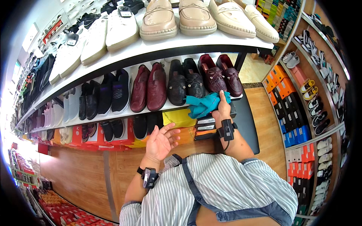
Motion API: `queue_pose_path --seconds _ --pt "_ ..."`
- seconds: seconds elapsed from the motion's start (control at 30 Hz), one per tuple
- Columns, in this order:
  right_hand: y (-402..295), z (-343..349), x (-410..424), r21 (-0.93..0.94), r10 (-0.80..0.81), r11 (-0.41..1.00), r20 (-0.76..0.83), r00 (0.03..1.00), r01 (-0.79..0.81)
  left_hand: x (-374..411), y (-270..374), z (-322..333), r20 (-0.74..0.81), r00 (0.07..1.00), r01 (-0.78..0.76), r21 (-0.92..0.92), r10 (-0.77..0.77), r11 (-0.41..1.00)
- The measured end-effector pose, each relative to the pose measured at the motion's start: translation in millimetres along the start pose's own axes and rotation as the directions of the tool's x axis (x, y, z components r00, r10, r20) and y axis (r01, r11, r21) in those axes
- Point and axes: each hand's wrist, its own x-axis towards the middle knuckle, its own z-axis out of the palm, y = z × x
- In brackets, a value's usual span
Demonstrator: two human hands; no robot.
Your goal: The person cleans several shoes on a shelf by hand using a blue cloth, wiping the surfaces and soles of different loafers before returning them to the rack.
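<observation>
A crumpled teal cloth [204,104] is gripped in my right hand [222,106], at the front edge of the middle shelf [181,106]. Just behind the cloth stand dark red moccasins with bows [216,77], their toes towards me. Black moccasins [177,87] are beside them on the left, then plain burgundy slip-on shoes [156,90]. My left hand [161,141] hangs in the air below that shelf, palm up and fingers apart, with nothing in it. Each wrist wears a strapped black device.
The upper shelf [198,42] juts out above, bearing beige loafers [159,19] and white sneakers [121,28]. Shoe boxes [202,128] are stacked below. A black padded bench [247,124] stands at my right, before a wall rack [306,135] of shoes and boxes.
</observation>
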Motion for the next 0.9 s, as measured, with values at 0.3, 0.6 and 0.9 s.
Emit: queue_pose_path --seconds 0.3,0.6,0.9 --pt "-34 -61 -13 -0.108 0.241 0.970 0.282 0.929 -0.219 39 -19 -3 -0.218 0.975 0.076 0.188 -0.034 0.979" --pt "-89 -96 -30 -0.075 0.221 0.975 0.289 0.932 -0.208 142 -28 19 -0.379 0.922 0.045 0.307 0.078 0.951" --pt "-108 -136 -11 -0.014 0.178 0.984 0.208 0.962 -0.179 179 -48 33 -0.519 0.853 0.070 0.219 0.056 0.973"
